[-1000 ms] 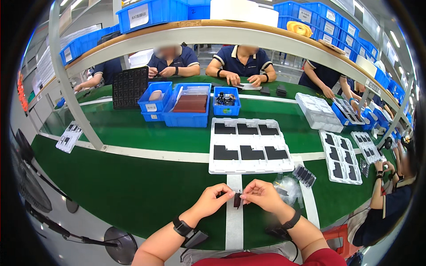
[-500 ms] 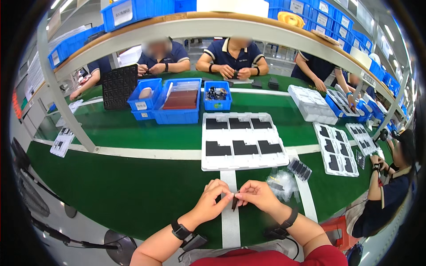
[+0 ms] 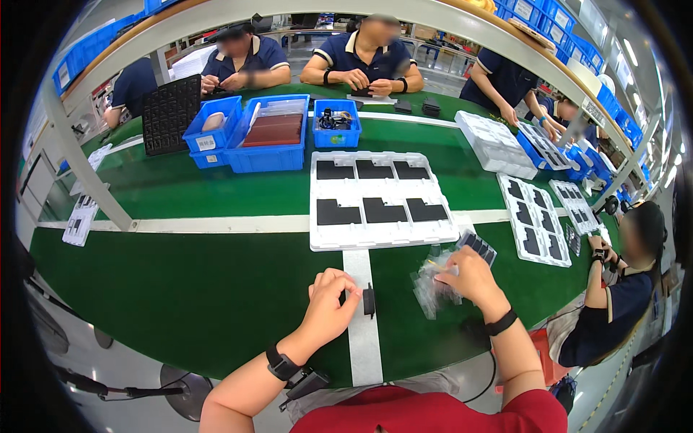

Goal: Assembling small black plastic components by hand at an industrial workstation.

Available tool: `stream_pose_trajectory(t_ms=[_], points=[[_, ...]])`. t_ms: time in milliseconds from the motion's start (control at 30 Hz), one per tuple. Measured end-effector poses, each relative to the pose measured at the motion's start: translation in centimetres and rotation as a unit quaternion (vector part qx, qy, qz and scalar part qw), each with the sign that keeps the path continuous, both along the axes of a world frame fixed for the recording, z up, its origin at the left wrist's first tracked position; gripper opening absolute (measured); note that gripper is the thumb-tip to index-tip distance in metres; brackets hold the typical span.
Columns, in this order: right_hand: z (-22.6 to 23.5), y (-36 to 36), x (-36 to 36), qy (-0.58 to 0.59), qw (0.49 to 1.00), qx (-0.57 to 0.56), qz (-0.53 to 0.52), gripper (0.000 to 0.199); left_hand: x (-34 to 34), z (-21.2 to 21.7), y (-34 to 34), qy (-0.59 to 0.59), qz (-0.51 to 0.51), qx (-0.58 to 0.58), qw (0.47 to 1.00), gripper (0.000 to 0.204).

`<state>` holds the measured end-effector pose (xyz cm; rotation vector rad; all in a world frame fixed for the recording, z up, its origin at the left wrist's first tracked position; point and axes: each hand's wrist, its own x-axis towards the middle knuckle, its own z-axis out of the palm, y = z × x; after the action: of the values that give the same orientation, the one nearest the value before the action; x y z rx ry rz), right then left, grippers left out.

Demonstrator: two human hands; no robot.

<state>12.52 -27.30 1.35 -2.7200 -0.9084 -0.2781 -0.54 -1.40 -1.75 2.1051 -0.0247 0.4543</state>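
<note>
Head view, the only one: small black part (image 3: 369,300) stands on the white stripe (image 3: 361,339) of the green bench (image 3: 188,289), just right of the left hand's fingertips (image 3: 351,290). Long axis runs up-down in the picture, i.e. away from the person, roughly along the stripe. Left hand (image 3: 328,307) is loosely curled, fingers together; whether they pinch the part or just touch it, can't tell, the gap's too small to read. Right hand (image 3: 473,278) sits well off to the right of the part, fingers bent down onto a heap of clear plastic bags (image 3: 433,289), gripping or pressing them. So the left hand is by far the nearer; the part lies twd its thumb side, btwn the two hands. White tray of black plates (image 3: 375,198) lies beyond both hands.
</note>
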Motion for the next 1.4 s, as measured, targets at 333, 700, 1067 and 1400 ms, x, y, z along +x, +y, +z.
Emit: stream_pose_trajectory(t_ms=[333,700,1067,1400], points=[[2.8,9.9,11.5,0.005,0.988,0.045,0.150,0.033,-0.2,-0.8,-0.1,0.001,0.055,0.278,0.959,0.026],[0.1,15.7,16.9,0.157,0.961,-0.215,0.072,0.068,-0.3,-1.4,1.0,0.022,0.059,0.237,0.969,0.025],[-1.4,9.0,28.7,0.170,0.960,-0.205,-0.084,0.065,0.6,-1.1,1.5,0.018,0.057,0.231,0.971,0.026],[0.6,10.0,28.6,0.153,0.961,-0.213,-0.084,0.060,0.9,-1.0,1.8,0.014,0.055,0.219,0.974,0.027]])
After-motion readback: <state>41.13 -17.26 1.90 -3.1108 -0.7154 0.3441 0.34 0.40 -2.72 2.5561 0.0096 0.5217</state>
